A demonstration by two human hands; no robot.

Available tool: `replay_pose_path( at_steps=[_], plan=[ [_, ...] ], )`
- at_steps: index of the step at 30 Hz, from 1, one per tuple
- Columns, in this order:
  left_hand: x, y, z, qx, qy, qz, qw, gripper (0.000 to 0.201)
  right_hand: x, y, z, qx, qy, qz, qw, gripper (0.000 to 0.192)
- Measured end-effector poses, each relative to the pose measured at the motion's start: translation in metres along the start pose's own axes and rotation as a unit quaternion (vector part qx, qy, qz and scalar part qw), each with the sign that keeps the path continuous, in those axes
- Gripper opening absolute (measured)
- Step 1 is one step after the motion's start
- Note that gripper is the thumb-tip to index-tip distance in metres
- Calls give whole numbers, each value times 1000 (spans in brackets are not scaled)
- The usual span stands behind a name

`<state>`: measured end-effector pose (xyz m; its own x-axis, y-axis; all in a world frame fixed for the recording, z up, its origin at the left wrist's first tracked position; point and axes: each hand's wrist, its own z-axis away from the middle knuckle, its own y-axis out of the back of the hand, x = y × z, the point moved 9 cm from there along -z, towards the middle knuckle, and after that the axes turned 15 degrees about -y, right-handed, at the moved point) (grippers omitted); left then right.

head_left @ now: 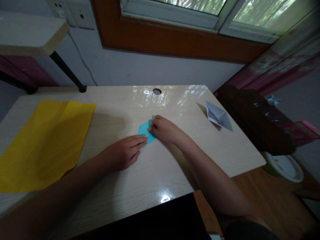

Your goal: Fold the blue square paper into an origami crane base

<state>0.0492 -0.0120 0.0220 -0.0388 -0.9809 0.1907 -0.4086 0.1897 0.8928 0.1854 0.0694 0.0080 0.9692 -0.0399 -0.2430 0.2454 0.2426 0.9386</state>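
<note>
A small folded piece of turquoise paper (144,128) lies flat on the pale wood-grain table (140,196), near its middle. My left hand (126,151) rests on the paper's near left part, fingers stretched out flat over it. At the paper's right end is my right hand (161,129), its fingers curled and pinched together at the edge. The fingers cover part of the paper, so the fold under them is hidden.
A large yellow sheet (57,140) lies at the table's left. A folded white paper boat (217,115) stands at the right. Behind are a round cable hole (157,91) and a raised shelf (32,33) on black legs. A white-rimmed bin (285,166) is on the floor.
</note>
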Motion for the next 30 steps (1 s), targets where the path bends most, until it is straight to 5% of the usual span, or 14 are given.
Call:
replay_pose_path(
  at_steps=[30],
  plan=[
    [-1, -1, 0, 16, 10, -26, 999, 44, 7, 1, 1, 39, -17, -60, 997, 16]
  ],
)
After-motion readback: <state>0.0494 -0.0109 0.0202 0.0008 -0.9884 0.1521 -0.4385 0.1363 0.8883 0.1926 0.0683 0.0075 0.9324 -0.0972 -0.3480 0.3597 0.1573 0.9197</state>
